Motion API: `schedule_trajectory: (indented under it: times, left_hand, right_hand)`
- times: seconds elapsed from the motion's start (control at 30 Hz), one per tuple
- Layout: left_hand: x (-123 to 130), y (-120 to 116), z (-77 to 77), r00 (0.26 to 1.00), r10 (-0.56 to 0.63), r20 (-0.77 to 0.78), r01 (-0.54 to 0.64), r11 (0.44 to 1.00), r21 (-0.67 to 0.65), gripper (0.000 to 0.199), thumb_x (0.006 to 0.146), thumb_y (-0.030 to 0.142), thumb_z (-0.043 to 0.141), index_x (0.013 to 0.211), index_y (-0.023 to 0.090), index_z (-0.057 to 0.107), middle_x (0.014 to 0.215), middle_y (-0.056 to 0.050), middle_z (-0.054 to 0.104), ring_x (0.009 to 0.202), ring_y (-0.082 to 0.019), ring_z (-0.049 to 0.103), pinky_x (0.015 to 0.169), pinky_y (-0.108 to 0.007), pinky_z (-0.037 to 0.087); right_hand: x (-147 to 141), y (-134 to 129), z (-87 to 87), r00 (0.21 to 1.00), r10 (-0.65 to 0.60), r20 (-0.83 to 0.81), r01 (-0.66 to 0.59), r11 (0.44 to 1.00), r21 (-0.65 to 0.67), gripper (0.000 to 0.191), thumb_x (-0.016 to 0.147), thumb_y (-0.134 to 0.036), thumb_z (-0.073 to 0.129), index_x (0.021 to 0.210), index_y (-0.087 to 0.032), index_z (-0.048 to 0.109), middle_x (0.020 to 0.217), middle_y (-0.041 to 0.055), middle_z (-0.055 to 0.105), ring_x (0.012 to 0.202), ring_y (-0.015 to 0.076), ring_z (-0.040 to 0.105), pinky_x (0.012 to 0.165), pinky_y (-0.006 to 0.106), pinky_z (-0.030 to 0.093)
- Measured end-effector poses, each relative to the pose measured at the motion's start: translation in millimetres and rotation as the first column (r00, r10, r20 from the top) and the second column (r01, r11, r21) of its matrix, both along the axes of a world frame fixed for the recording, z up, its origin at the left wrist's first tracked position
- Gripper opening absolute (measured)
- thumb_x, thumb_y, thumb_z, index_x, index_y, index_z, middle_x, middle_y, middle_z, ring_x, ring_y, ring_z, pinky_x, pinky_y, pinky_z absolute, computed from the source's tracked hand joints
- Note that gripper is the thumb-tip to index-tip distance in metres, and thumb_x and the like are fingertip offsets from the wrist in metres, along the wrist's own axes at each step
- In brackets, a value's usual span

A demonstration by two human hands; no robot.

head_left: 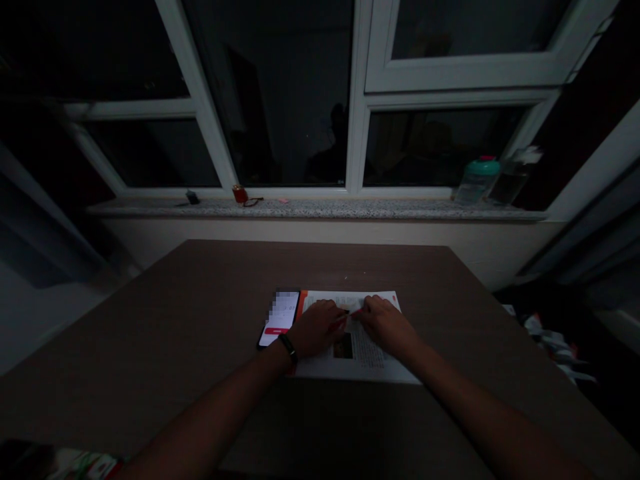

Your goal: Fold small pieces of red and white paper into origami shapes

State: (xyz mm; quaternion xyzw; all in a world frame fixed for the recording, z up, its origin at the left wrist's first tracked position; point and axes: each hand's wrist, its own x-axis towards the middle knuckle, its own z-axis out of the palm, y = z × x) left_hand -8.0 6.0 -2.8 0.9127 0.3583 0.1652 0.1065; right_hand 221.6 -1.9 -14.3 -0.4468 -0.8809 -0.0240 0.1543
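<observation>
A printed page or booklet [320, 368] with an orange left edge, text and a small dark picture lies flat on the table. Over its upper middle, my left hand [315, 328] is closed around a slim red thing with a dark tip, which looks like a pen [339, 324]. My right hand [387, 325] pinches a thin red piece [357, 311] just to the right of that tip; dim light hides whether the two parts join. A black band [289, 348] circles my left wrist. Left of the page lies a phone [280, 317] with its screen lit.
The brown table [200, 293] reaches to a wall below a window. On the stone sill [320, 208] stand a small red jar [240, 194], a teal-lidded bottle [477, 181] and a clear bottle [513, 177]. Tiny white bits lie beyond the page. Something colourful [83, 465] sits at the lower left.
</observation>
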Motion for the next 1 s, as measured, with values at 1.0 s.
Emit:
schedule_trajectory:
  times: [1.0]
  left_hand:
    - [5,0,0.1,0.994,0.103,0.043,-0.102,0.994,-0.026,0.023,0.08,0.024,0.068,0.102,0.019,0.06,0.107,-0.004,0.063,0.099,-0.023,0.054,0.087,-0.036,0.042]
  right_hand:
    - [-2,7,2.0,0.986,0.026,-0.163,-0.052,0.986,-0.158,0.028,0.083,-0.031,0.072,0.109,-0.023,0.063,0.112,0.0051,0.066,0.107,0.0245,0.054,0.093,0.038,0.039]
